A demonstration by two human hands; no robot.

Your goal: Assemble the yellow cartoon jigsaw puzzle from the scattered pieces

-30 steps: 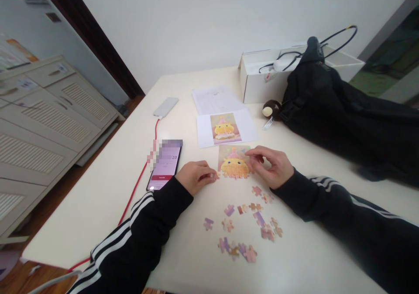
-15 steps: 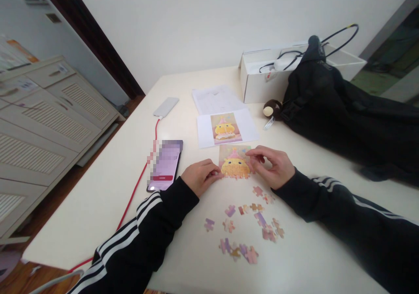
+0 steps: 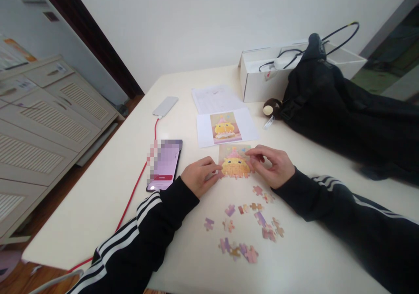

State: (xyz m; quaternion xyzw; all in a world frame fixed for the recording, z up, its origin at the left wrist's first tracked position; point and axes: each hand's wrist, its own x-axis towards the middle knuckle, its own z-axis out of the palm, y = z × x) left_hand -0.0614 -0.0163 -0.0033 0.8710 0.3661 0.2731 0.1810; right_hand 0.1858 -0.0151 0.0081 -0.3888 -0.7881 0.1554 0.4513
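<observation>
Jigsaw (image 3: 235, 166) with jagged lower edge touches left hand (image 3: 201, 176).

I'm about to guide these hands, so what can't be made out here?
In the head view:
Left hand: whether it pinches a piece; too small.
Assembled puzzle: lower right edge, behind the right hand.
Phone: part of the screen, pixelated.
White box: its floor, hidden by the front wall and black bag.
Black bag: end cut off at right edge.

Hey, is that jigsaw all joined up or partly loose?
Partly loose: the joined section lies between the left hand and right hand; loose pieces lie scattered.
</observation>
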